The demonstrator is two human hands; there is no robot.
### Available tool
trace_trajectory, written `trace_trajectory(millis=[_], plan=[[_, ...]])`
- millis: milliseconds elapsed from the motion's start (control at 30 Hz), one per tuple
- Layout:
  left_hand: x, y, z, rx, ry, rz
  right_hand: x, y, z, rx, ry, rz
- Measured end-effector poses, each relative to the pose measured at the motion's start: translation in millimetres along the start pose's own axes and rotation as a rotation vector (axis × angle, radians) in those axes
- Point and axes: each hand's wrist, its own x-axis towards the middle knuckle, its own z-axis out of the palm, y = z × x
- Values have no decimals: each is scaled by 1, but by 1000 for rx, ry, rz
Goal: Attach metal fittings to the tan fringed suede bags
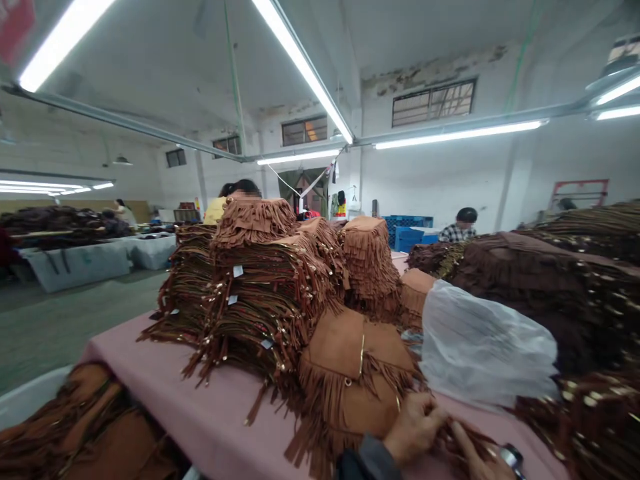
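Observation:
My left hand (416, 427), in a dark sleeve, is at the lower right with its fingers curled and pinched on a brown suede piece (456, 437). Close beside it, my right hand (483, 460) comes in from the bottom edge. Its index finger reaches toward the left hand, and its other fingers, partly cut off, seem closed on the same piece. A shiny metal object (511, 457) shows by the right hand; its kind is unclear. Tan suede fringed bag pieces (335, 340) with gold trim lie just beyond my left hand.
Tall stacks of brown fringed pieces (255, 293) stand on the pink-covered table (200, 407). A translucent plastic bag (485, 340) lies to the right, before dark brown piles (530, 287). A bin (35, 393) of brown pieces is at lower left. Other people (459, 228) work farther back.

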Motion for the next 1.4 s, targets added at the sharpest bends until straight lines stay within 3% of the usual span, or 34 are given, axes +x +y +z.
trace_trajectory(millis=[100, 200, 267, 367, 467, 533, 600, 700, 800, 900, 967, 1033, 1067, 1133, 1233, 1300, 1400], plan=[[-7, 7, 1, 128, -24, 82, -2, 5, -11, -5, -23, 18], [-17, 21, -1, 318, -47, 186, -13, 9, -5, 106, -65, 96], [-26, 37, -11, 512, 24, 287, -25, 10, 2, 123, -56, 79], [-39, 65, -46, 893, 297, 369, -39, 8, 8, 86, -53, -13], [-45, 86, -99, 1246, 504, 188, -45, 5, 7, 72, -130, -16], [-46, 93, -133, 1352, 486, 45, -44, 5, 4, 90, -173, -1], [-48, 98, -160, 1327, 447, 16, -42, 7, 3, 109, -193, -1], [-56, 109, -176, 1081, 425, 47, -36, 11, 3, 98, -187, -12], [-78, 113, -156, 732, 313, 42, -31, 12, 6, 76, -149, 27], [-106, 100, -112, 498, 27, -56, -28, 8, 9, 115, -112, 78], [-119, 88, -81, 493, -189, -92, -28, 7, 11, 165, -98, 89], [-119, 81, -59, 586, -286, -46, -29, 7, 12, 188, -115, 79], [-112, 80, -53, 656, -248, 4, -29, 8, 12, 186, -133, 68], [-87, 86, -48, 831, -53, 125, -32, 11, 13, 167, -173, 35], [-29, 100, -51, 1105, 232, 236, -37, 12, 14, 138, -212, -39], [8, 105, -55, 1209, 283, 153, -39, 11, 14, 114, -223, -85], [45, 102, -58, 1184, 230, 14, -40, 8, 13, 104, -209, -99]])
